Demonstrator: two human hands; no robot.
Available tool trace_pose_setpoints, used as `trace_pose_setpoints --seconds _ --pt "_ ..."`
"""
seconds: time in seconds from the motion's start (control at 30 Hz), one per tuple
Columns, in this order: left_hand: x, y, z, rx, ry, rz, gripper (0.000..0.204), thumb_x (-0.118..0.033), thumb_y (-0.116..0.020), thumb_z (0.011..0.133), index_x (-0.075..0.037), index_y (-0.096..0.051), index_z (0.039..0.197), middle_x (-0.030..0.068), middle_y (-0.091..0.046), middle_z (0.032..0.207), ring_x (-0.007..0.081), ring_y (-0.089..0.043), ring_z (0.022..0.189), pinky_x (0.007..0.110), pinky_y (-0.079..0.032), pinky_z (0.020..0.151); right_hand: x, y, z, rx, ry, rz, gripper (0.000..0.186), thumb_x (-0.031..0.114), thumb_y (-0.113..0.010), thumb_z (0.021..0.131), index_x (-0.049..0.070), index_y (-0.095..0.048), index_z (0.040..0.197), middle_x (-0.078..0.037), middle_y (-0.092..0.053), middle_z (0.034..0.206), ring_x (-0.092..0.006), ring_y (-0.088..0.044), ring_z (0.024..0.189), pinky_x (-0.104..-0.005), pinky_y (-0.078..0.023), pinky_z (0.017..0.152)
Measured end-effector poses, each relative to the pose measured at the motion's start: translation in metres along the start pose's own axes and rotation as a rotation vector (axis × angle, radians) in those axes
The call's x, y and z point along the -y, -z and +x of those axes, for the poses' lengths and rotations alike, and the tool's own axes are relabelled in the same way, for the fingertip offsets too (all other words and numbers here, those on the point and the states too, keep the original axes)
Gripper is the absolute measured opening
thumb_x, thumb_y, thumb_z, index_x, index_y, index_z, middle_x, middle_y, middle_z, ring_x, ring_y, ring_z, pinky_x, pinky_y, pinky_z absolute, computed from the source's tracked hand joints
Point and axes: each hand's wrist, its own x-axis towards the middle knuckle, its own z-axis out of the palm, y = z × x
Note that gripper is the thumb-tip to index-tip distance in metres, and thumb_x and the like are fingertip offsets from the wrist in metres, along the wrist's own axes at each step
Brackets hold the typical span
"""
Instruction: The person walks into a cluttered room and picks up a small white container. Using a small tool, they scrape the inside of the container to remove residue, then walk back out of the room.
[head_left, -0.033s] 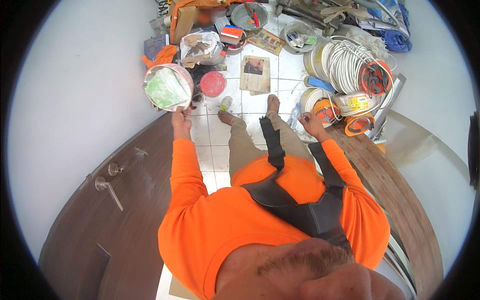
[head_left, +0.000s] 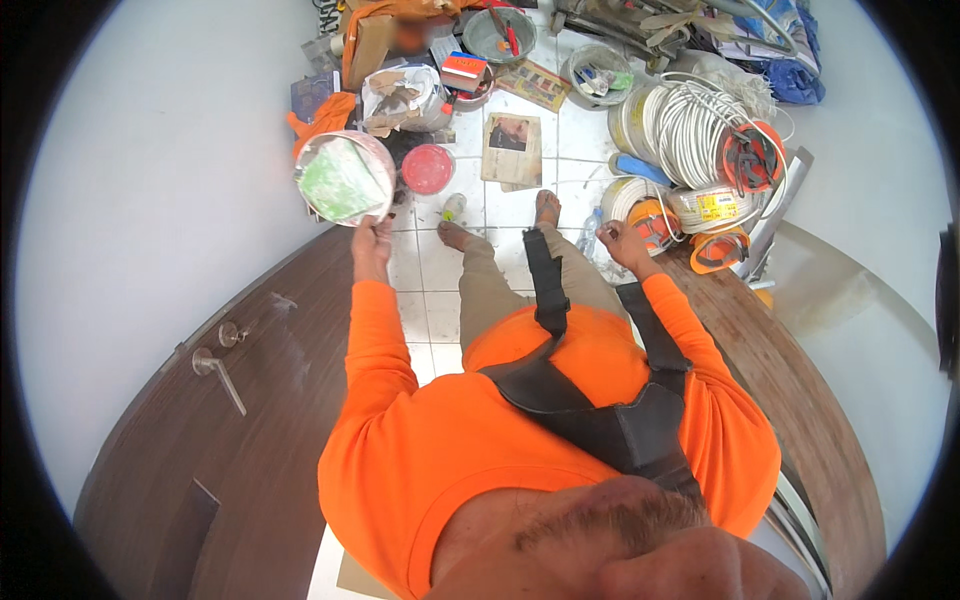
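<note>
At the left, my left hand (head_left: 372,238) grips the near edge of a dusty pale bucket (head_left: 372,160) with a green-and-white flat piece (head_left: 334,188) inside or on top. My right hand (head_left: 616,238) has its fingers curled, near a plastic bottle (head_left: 590,232) and an orange helmet (head_left: 660,222); what they hold, if anything, is too small to make out. Below my hands are my bare feet (head_left: 547,208), khaki trousers and a black strap harness (head_left: 548,275) over my orange top. A red round tub (head_left: 428,168) and a small pale bottle (head_left: 454,207) stand between bucket and feet.
White tiled floor (head_left: 420,260) bears newspapers (head_left: 511,160). At the back are buckets (head_left: 500,40), sacks and tools; at the right, cable coils (head_left: 680,130), more helmets (head_left: 718,255) and a wooden board (head_left: 770,360). A dark door (head_left: 260,440) with a handle lies at the left.
The bucket and my left hand have shifted slightly to the right and down in the picture. My right hand has barely moved.
</note>
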Motion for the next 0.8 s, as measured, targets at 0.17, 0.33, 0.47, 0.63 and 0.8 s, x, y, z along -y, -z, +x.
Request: trace_pose_setpoints --seconds 0.17,0.33,0.47,0.63,0.8 --pt "0.055 -0.044 -0.093 -0.014 0.105 -0.093 0.032 0.008 -0.056 0.08 -0.002 -0.06 0.11 0.0101 -0.069 0.103 0.023 -0.068 0.091 0.037 -0.062 0.083 -0.028 0.038 0.021 -0.085 -0.043 0.057 0.043 0.043 -0.067 0.091 0.002 -0.074 0.102 -0.021 -0.072 0.091 -0.0357 -0.07 0.09 -0.0426 -0.053 0.083" --pt "0.084 -0.053 -0.123 -0.022 0.171 -0.099 0.028 0.005 -0.057 0.08 -0.002 -0.063 0.106 0.0093 -0.068 0.104 0.0214 -0.067 0.093 0.036 -0.06 0.088 -0.124 0.031 0.031 -0.201 -0.054 0.088 0.039 0.036 -0.068 0.09 -0.002 -0.073 0.098 -0.015 -0.073 0.082 -0.0239 -0.07 0.077 -0.0353 -0.054 0.074" --pt "0.092 -0.038 -0.122 0.054 0.239 0.011 0.027 0.002 -0.057 0.089 -0.001 -0.058 0.116 0.0113 -0.067 0.111 0.0251 -0.067 0.098 0.042 -0.057 0.097 -0.145 0.023 0.009 -0.186 -0.077 -0.037 0.041 0.038 -0.067 0.088 -0.002 -0.073 0.099 -0.018 -0.073 0.086 -0.0301 -0.071 0.083 -0.0398 -0.055 0.081" --pt "0.104 -0.053 -0.139 0.138 0.31 0.169 0.029 -0.009 -0.051 0.102 -0.001 -0.051 0.13 0.0135 -0.064 0.123 0.0277 -0.064 0.112 0.046 -0.054 0.103 -0.12 0.027 0.007 -0.128 -0.102 -0.07 0.048 0.045 -0.064 0.09 0.0 -0.072 0.104 -0.022 -0.073 0.095 -0.0382 -0.07 0.092 -0.0455 -0.053 0.086" --pt "0.117 -0.106 -0.158 0.122 0.243 0.134 0.038 -0.014 -0.049 0.104 -0.002 -0.044 0.14 0.0147 -0.059 0.134 0.0294 -0.06 0.121 0.049 -0.051 0.106 -0.107 0.074 0.061 0.029 -0.091 -0.093 0.045 0.044 -0.065 0.092 0.001 -0.071 0.104 -0.02 -0.073 0.094 -0.0347 -0.071 0.09 -0.0425 -0.053 0.083"
